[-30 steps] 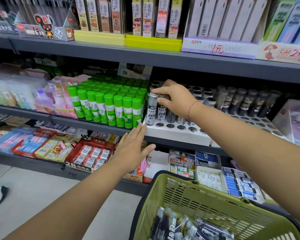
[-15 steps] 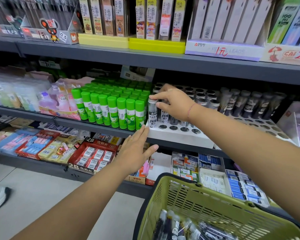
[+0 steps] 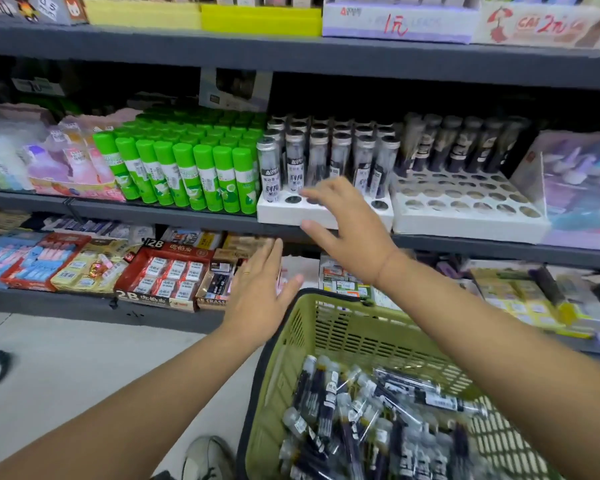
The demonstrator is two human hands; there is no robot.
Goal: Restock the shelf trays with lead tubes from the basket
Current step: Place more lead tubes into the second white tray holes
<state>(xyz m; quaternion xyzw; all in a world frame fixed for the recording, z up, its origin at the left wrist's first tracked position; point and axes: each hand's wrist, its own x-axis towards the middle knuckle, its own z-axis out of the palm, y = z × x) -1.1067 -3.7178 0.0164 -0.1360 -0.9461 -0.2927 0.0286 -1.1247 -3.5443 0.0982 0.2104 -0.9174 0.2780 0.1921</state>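
- Right hand [image 3: 347,230] is released: fingers spread and slightly bent, holding nothing. It hovers at the front edge of the white tray [image 3: 284,213] (whether the fingertips touch it cannot be told).
- Left hand [image 3: 258,289] is released too, flat, with fingers straight and close together, thumb out and a thin ring on one finger. It holds nothing and hangs below the right hand, just left of the basket [image 3: 354,334].
- Under the right forearm, the basket is olive-green plastic with slotted walls and a dark rim. Loose lead tubes [image 3: 329,400] lie heaped in it: slim clear cylinders with dark contents and white labels.
- Above the right hand, shelved tubes [image 3: 340,157] stand upright in the white tray's round holes, with silvery caps. The front holes near the fingers show as dark circles.
- Right of the right hand sits a second tray [image 3: 465,209], matt white, with many open round holes and dark tubes only at its back.
- Left of the right hand, glue sticks [image 3: 187,168] with glossy green caps stand packed upright, just beside the white tray.
- Left of the left hand, on the lower shelf, lies a red eraser box [image 3: 167,271] marked 2B, holding small wrapped blocks.
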